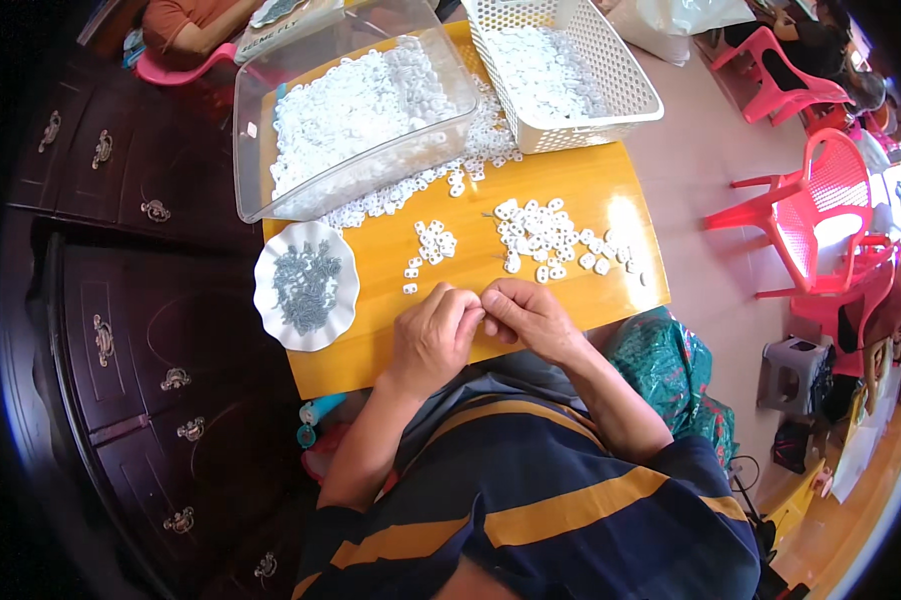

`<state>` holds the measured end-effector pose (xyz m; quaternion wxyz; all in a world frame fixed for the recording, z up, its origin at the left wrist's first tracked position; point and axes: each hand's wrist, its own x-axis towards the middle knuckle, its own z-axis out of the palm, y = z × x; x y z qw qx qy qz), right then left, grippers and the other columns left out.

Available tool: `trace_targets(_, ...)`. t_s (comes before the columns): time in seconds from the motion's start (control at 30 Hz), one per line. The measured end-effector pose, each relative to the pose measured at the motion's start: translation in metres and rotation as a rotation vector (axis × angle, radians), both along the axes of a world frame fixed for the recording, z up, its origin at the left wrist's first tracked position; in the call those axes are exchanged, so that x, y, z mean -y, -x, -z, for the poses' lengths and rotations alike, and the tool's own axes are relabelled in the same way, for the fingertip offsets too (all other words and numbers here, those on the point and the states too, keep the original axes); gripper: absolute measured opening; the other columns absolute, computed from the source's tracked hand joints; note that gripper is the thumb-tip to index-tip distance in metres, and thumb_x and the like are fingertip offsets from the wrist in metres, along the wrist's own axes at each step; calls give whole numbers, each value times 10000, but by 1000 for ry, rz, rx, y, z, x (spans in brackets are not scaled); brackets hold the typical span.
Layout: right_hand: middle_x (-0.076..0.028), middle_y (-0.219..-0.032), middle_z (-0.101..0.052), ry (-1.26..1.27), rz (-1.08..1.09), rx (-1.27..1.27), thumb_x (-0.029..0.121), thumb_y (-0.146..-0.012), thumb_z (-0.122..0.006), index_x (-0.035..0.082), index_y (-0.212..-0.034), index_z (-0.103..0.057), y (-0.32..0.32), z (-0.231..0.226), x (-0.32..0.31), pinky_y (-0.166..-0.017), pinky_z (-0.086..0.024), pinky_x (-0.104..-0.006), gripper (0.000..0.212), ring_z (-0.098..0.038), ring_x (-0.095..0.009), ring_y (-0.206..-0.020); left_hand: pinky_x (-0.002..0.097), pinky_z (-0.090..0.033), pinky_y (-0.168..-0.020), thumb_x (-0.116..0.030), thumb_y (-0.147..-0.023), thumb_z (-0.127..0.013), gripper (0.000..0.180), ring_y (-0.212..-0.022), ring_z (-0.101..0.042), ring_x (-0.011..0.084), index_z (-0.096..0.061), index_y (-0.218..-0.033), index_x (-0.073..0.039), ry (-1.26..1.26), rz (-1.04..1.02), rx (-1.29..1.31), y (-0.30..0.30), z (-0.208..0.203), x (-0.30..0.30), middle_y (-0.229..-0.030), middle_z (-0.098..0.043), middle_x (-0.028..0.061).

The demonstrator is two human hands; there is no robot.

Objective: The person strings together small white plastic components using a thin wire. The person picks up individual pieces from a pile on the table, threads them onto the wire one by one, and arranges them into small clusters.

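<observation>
Over the near part of the yellow table (371,365), my left hand (433,335) and my right hand (533,318) meet with fingertips pinched together. Whatever they grip is too small or hidden to make out. Just beyond the left hand lies a small group of white plastic pieces with holes (437,243). A larger loose pile of similar white pieces (539,232) spreads past the right hand, with a few thin dark pins near its left side. Left of my hands, a white scalloped plate (264,298) holds many small grey metal pieces (309,285).
A clear plastic bin (246,165) and a white perforated basket (611,125), both full of white pieces, stand at the back. Dark drawers (121,350) flank the left. A green plastic bag (661,360) sits right, near red chairs (821,200). Other people sit farther off.
</observation>
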<state>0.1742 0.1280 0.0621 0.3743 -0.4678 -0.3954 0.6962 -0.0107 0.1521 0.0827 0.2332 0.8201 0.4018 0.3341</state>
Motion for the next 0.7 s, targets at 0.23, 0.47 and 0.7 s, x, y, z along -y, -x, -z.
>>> trace_targets(0.23, 47, -771, -582, -15, 29, -51, 300, -1058, -541, 79, -935, -625, 17, 0, -5, -610, -430, -194, 266, -501, -37, -666, 360, -494, -586, -73, -917, -675, 80, -671, -641, 290, -622, -932, -15, 166, -135, 177, 6, -6, 3, -809, -651, 131)
trace_targets(0.47, 4, -719, -631, -157, 21, 192, 217, -1018, -588, 30, -918, -641, 32, 14, -6, -612, -467, -245, 218, -570, -71, -659, 424, -489, -608, -62, -930, -621, 72, -689, -631, 368, -585, -889, -15, 221, -146, 162, 22, 2, 6, -771, -627, 173)
trace_targets(0.7, -79, -742, -663, -392, 29, 436, 143, -941, -647, 35, -919, -648, 44, 2, -8, -600, -508, -327, 111, -653, -196, -665, 400, -472, -586, -62, -936, -598, 121, -634, -606, 348, -579, -838, 6, 344, -180, 174, 35, 18, 15, -705, -604, 182)
